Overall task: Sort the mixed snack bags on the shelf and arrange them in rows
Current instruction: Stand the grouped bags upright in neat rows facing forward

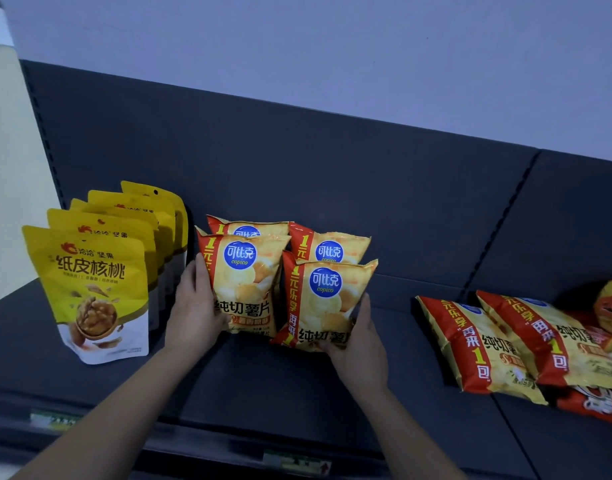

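Note:
Several yellow walnut pouches [96,292] stand upright in a row at the shelf's left. In the middle stand two short rows of yellow-and-red potato chip bags. My left hand [193,306] grips the left side of the front left chip bag [245,285]. My right hand [360,341] holds the lower right corner of the front right chip bag [327,299], which leans slightly. Behind each front bag another chip bag [328,244] stands upright.
The dark shelf [263,382] has a dark back panel [297,174]. At the right lie two chip bags [477,344] flat, on top of a red snack bag [595,405], with a round orange packet [611,306] behind. Price labels [294,462] line the shelf's front edge.

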`<state>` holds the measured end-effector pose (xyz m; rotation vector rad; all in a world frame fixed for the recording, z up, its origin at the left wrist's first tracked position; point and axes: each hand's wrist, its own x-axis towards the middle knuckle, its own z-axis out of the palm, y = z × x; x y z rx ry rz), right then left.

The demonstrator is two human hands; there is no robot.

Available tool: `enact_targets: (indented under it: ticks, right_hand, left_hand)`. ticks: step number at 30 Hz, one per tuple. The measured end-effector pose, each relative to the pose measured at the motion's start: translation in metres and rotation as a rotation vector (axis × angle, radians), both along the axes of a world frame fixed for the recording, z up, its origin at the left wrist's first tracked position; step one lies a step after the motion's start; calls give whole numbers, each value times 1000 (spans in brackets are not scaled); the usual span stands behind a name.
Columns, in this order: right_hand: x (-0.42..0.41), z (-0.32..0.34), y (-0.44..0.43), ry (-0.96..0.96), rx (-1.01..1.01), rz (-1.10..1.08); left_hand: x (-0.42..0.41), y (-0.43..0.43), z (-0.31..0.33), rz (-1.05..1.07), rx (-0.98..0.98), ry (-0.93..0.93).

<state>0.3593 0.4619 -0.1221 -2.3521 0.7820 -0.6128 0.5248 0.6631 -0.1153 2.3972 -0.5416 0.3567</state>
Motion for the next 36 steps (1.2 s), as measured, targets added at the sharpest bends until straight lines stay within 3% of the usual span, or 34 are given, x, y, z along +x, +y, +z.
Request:
enact_targets:
  ticks: [7, 12, 19, 29, 36]
  right_hand:
    - [-11, 14, -4, -20, -96, -12]
    - [-30, 35, -28, -52, -286, -92]
    - [-84, 60, -102, 92, -464, -270]
    - [-176, 73, -221, 288, -403, -434]
    - [-205, 71, -285, 318, -188, -362]
  left_hand:
    - [-13, -16, 28, -41, 77, -205]
    - [-34, -51, 67, -154, 95, -348]
    - [-91, -129, 101, -406, 186, -459]
    - [-173, -259, 62, -642, 400, -335]
    - [-201, -321, 31, -556, 289, 179]
